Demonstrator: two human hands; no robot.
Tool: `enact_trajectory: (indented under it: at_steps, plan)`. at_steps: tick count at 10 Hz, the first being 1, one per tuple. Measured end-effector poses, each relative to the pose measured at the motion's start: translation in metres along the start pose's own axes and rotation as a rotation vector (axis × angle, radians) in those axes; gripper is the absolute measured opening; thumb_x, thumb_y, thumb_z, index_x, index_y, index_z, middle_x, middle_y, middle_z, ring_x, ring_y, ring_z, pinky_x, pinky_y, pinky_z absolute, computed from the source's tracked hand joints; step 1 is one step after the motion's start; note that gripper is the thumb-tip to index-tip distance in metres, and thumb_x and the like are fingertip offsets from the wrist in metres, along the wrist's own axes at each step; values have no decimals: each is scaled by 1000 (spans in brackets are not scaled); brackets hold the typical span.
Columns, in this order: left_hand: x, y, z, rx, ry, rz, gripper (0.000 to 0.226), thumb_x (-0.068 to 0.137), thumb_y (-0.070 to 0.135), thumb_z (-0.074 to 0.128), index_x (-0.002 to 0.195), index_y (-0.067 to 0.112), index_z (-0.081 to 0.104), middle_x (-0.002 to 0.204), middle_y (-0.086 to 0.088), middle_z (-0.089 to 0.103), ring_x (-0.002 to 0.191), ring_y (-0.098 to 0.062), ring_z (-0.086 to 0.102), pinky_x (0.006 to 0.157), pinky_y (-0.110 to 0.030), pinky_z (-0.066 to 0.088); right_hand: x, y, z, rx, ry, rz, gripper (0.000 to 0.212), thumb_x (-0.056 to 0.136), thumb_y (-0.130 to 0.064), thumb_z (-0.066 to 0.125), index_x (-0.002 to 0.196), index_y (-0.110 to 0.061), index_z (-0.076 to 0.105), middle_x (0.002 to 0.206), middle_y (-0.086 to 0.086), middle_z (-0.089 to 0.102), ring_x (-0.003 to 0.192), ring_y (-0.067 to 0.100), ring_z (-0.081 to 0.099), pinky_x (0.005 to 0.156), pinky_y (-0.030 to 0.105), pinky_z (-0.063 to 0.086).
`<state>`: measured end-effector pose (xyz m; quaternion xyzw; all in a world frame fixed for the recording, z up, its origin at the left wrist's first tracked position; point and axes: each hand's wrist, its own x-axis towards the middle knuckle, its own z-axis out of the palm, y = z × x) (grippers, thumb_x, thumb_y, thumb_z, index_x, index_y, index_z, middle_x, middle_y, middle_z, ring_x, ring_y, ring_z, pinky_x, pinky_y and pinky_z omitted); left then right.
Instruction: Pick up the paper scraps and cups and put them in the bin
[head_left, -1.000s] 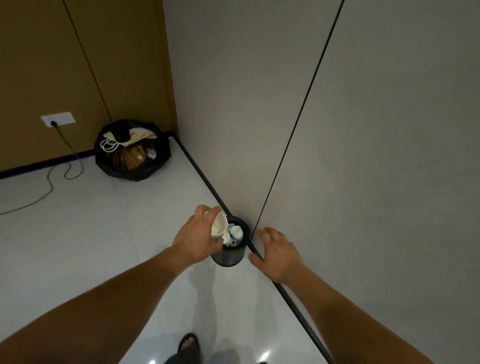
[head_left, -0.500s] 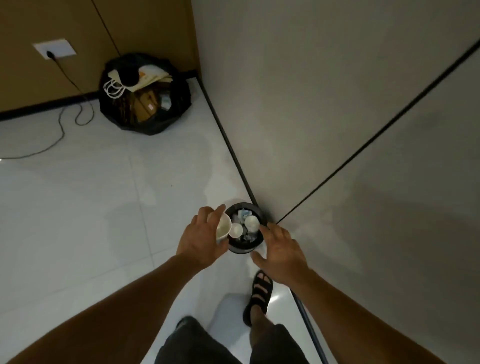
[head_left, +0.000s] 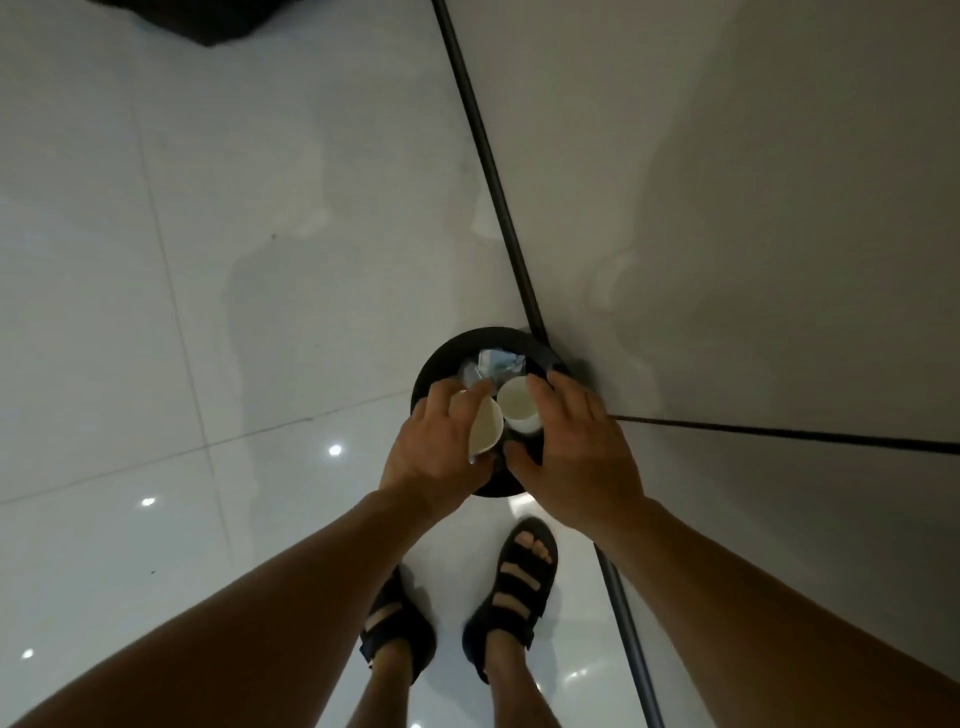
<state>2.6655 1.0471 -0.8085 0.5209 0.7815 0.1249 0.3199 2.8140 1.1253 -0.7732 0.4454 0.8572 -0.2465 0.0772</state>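
Bin (head_left: 442, 358) now lies mid-frame; left hand (head_left: 431, 449) grips a tilted cup (head_left: 485, 428) above it, right hand (head_left: 576, 447), fingers spread, has moved over it.

Wall (head_left: 727, 208) just right of the bin (head_left: 441, 358), its mouth crowded with cups (head_left: 519, 410); open floor (head_left: 208, 260) left.

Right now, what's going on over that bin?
A person stands over the black bin. The left hand holds a white paper cup, tilted, at the bin's mouth. The right hand is spread open over the bin's right side; I cannot tell whether it touches the rim. A second cup stands upright inside, with crumpled paper beyond it.
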Motion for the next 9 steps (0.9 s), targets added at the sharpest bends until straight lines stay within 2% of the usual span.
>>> enact_trajectory:
  at_steps: [1, 2, 3, 4, 5, 6, 7, 9]
  plan:
    - [16, -23, 39, 97, -6, 72, 80, 75, 36, 75, 143, 22, 36, 130, -10, 46, 111, -28, 52, 87, -31, 43, 16, 20, 39, 6, 7, 24, 68, 88, -45, 61, 145, -14, 39, 149, 11, 39, 137, 29, 36, 103, 42, 40]
    - [29, -37, 53, 202, 64, 192, 76, 70, 31, 80, 136, 15, 48, 123, -16, 53, 104, -34, 57, 83, -40, 48, 27, 30, 65, 47, 10, 15, 68, 87, -47, 60, 144, -16, 39, 149, 9, 39, 136, 27, 36, 101, 41, 43]
    - [48, -48, 49, 345, 125, 216, 80, 65, 35, 82, 135, 17, 47, 122, -15, 53, 110, -36, 52, 90, -47, 45, 35, 36, 76, 67, 53, 21, 67, 85, -48, 60, 141, -15, 42, 146, 9, 42, 133, 28, 40, 99, 42, 47]
    - [61, -50, 48, 451, 136, 260, 80, 68, 46, 75, 136, 15, 45, 124, -15, 53, 115, -37, 48, 97, -48, 40, 44, 40, 82, 22, 94, 24, 70, 85, -52, 56, 143, -16, 40, 148, 10, 39, 136, 29, 36, 100, 46, 46]
    - [62, -48, 61, 521, 80, 292, 82, 79, 65, 45, 141, 12, 41, 142, -12, 44, 134, -36, 33, 109, -50, 25, 50, 39, 89, -28, 83, 18, 73, 87, -52, 56, 147, -17, 35, 155, 11, 31, 144, 29, 24, 108, 50, 37]
    - [61, -65, 74, 564, 51, 238, 92, 83, 74, 24, 151, 11, 19, 158, -12, 18, 147, -34, 5, 117, -53, 9, 52, 40, 99, -56, 75, -4, 77, 87, -55, 50, 151, -18, 29, 160, 11, 21, 149, 29, 12, 113, 53, 30]
    - [62, -79, 80, 584, 83, 225, 94, 84, 75, 20, 152, 13, 4, 160, -12, 3, 147, -31, -6, 117, -53, 7, 52, 45, 108, -95, 60, -14, 81, 86, -59, 43, 154, -19, 23, 162, 11, 14, 150, 28, 5, 116, 54, 22]
    - [64, -78, 78, 566, 19, 202, 101, 78, 78, 21, 152, 16, -7, 160, -10, -6, 146, -31, -13, 118, -53, 4, 49, 45, 119, -139, 29, -24, 82, 87, -61, 41, 155, -19, 20, 162, 10, 10, 150, 28, 2, 117, 55, 15]
